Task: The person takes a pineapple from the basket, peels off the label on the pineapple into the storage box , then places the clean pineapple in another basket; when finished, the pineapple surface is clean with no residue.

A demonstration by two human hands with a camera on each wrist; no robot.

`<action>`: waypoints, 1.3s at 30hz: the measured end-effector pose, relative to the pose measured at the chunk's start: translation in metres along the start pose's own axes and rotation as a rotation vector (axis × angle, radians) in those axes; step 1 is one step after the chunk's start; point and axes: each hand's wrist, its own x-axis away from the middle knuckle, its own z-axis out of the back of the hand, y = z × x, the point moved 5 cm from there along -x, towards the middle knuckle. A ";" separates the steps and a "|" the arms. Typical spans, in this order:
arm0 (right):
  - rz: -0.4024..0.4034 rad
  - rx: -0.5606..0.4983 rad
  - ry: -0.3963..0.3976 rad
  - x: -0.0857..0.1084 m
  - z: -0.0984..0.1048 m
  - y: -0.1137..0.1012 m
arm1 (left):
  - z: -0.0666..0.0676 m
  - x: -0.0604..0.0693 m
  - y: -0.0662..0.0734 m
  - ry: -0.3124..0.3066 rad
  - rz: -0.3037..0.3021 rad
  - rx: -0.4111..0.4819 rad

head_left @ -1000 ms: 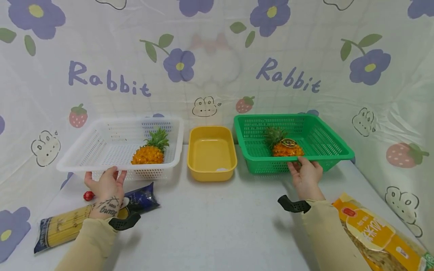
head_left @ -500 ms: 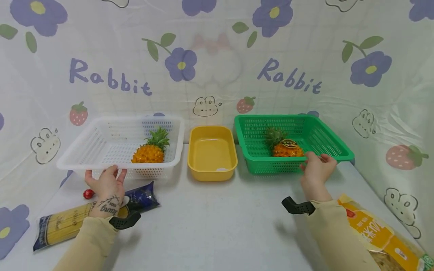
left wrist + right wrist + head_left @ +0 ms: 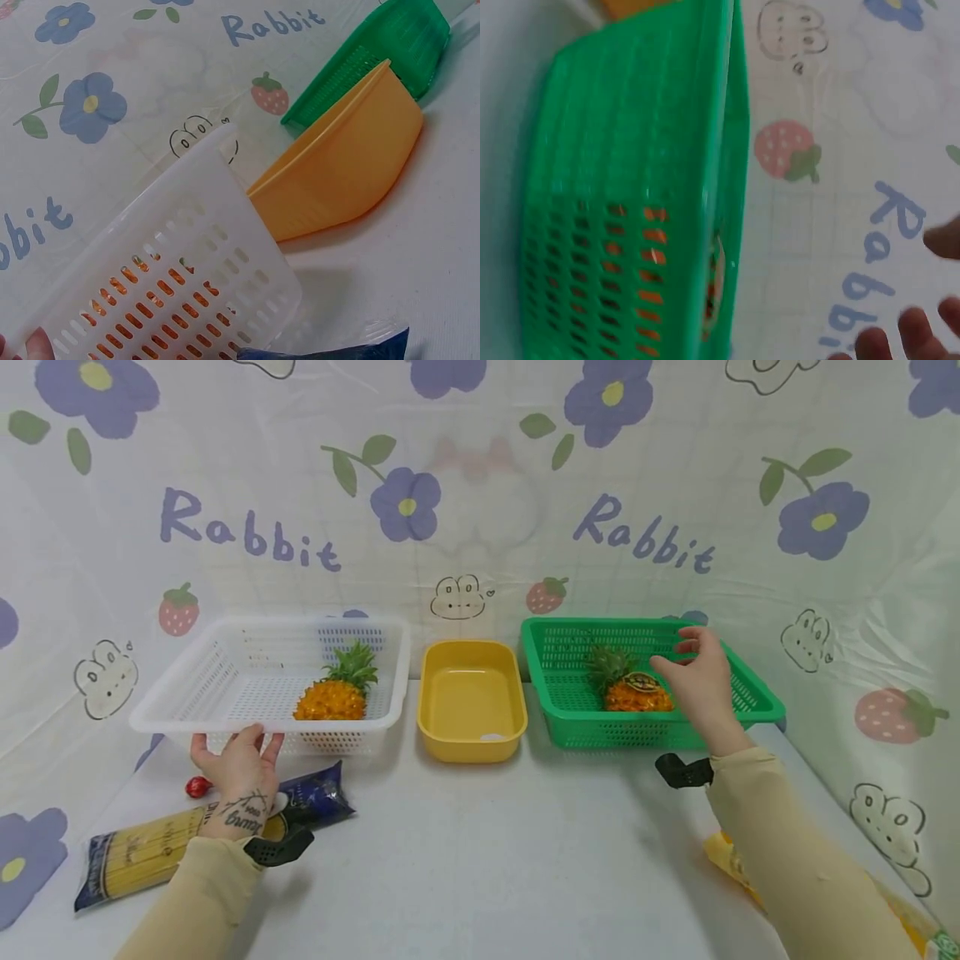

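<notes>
At the front rim of the white basket, my left hand holds on with bent fingers; in the left wrist view only its fingertips show beside the basket. A pineapple lies inside that basket. Over the right part of the green basket hovers my right hand, thumb and fingers apart and holding nothing. Left of it, a second pineapple with a label lies in the green basket. The right wrist view shows the fingers beyond the green basket's rim.
A yellow tub stands between the baskets. A pasta packet lies partly under my left wrist, near a small red ball-shaped item. A yellow packet is mostly behind my right sleeve. Patterned cloth hangs behind and at the sides.
My right hand has let go of the green basket's front rim, moved right and risen over the basket. The left hand stays at the white rim.
</notes>
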 end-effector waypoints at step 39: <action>0.017 0.730 -0.917 -0.061 -0.071 0.021 | 0.003 -0.003 0.003 -0.025 -0.046 -0.067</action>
